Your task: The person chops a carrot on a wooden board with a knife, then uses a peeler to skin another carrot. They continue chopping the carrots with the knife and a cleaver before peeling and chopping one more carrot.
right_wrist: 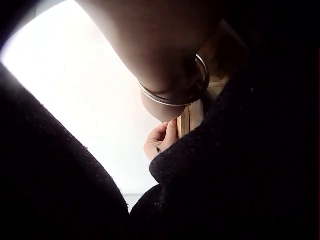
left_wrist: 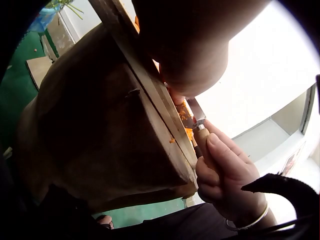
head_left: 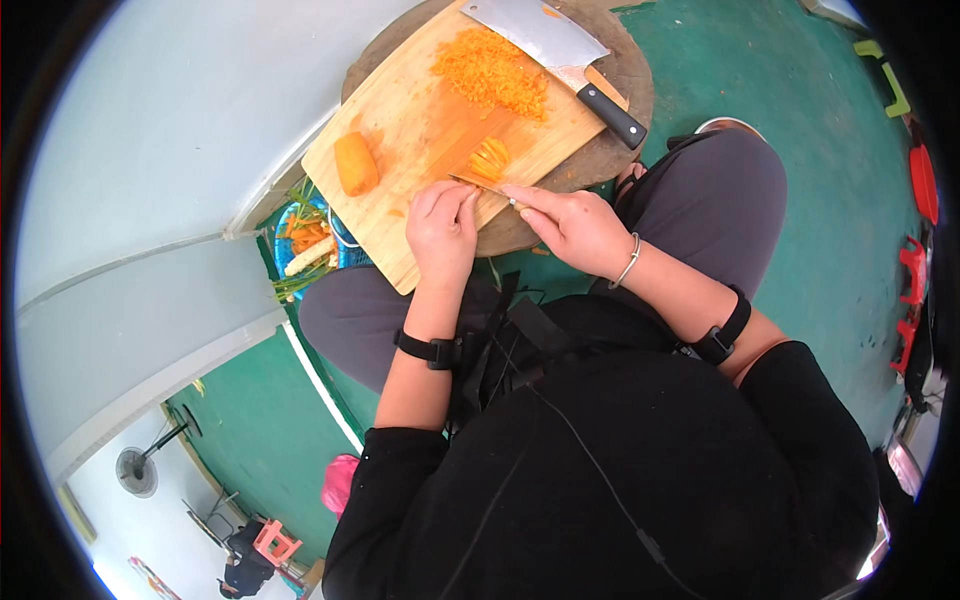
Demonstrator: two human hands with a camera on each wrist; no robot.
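Observation:
My right hand (head_left: 582, 232) grips the wooden handle of a small knife (head_left: 482, 184), its blade lying low across the cutting board (head_left: 405, 150). Close by the blade tip, my left hand (head_left: 443, 228) rests at the board's near edge with bent fingers and thumb drawn together; I cannot tell what is between them. Just beyond the blade lies a small heap of carrot slices (head_left: 488, 158). A peeled carrot chunk (head_left: 356, 164) sits on the board's left part. Farther back is a mound of finely chopped carrot (head_left: 488, 72). In the left wrist view the knife handle (left_wrist: 204, 140) shows in my right fist.
A cleaver (head_left: 545, 40) lies across the board's far right edge, black handle overhanging. The board rests on a round wooden block (head_left: 632, 75). Left of it, a blue basket (head_left: 283, 250) holds peelings and green stalks. A pale wall (head_left: 150, 120) rises at left.

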